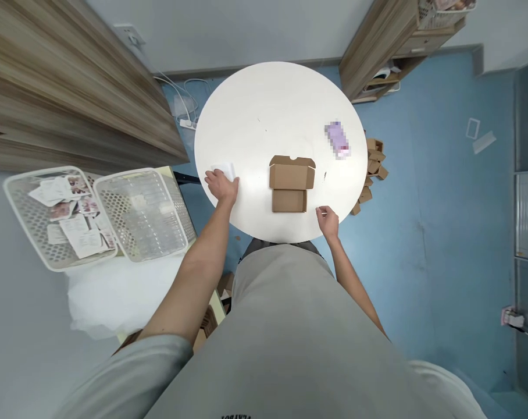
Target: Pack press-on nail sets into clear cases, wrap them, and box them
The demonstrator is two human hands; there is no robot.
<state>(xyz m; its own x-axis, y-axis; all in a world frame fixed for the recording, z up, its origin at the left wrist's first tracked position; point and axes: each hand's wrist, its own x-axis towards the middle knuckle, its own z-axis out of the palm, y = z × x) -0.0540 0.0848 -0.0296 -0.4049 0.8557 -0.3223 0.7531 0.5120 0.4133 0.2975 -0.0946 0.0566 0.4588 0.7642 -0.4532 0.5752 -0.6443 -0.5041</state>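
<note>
On the left part of the white round table (pixel 281 99), my left hand (pixel 221 186) has its fingers and thumb around a flat white packet (pixel 227 169), whose lower part the hand covers. My right hand (pixel 328 222) is at the near right edge of the table, its fingers curled together with nothing visible in them. Between the hands lies a small brown cardboard box (pixel 289 201). Its lid (pixel 292 174) is folded back away from me and the inside shows bare cardboard. My right hand is just right of the box, apart from it.
A blurred purple item (pixel 337 138) lies on the table's far right. Left of the table stand a white basket (pixel 17 203) holding printed packets and another white basket (pixel 135 256). Brown cardboard boxes (pixel 374 157) are piled beyond the right edge. Wooden cabinets (pixel 390 41) stand behind.
</note>
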